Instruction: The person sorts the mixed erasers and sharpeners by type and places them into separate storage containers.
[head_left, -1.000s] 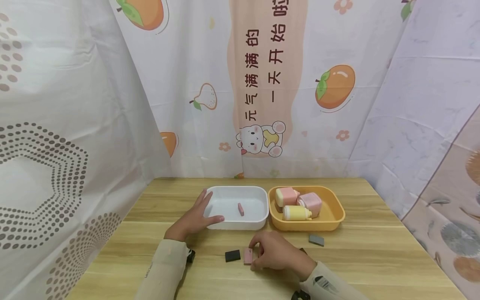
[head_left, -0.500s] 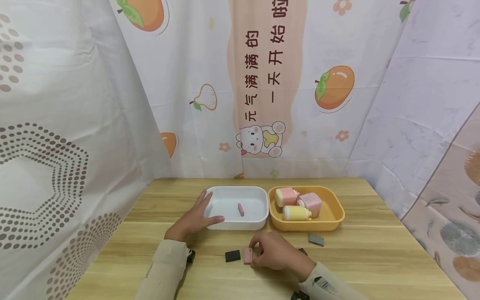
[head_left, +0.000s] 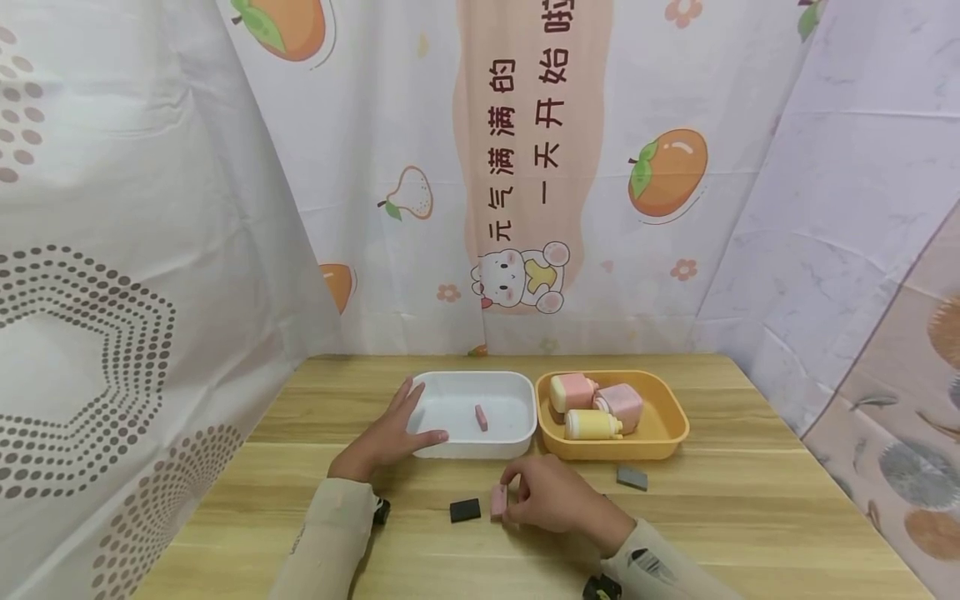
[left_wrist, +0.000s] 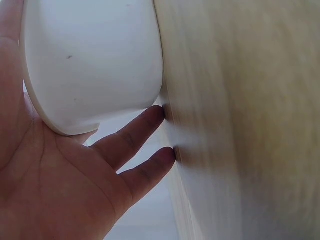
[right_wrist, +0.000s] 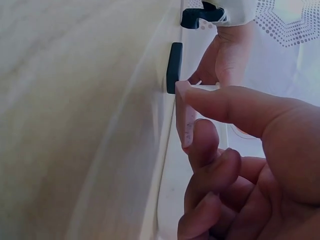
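While three bottles (head_left: 591, 425) lie, fingers (right_wrist: 205, 138) pinch one block (head_left: 498, 503).

Flat pink block (right_wrist: 183, 116), apparently aloft

Beige sleeves (head_left: 324, 533), dark print (head_left: 649, 565) at right, black wrist fittings (head_left: 602, 587), perhaps faint lettering (head_left: 297, 539) at left

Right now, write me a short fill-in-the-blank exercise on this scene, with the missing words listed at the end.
1. The right hand pinches a ____ block.
2. The left hand touches the ____ tray.
3. The orange tray contains ____ bottles.
4. The tabletop block lying closest to the orange tray is ____ in color.

Missing words: pink; white; three; gray.
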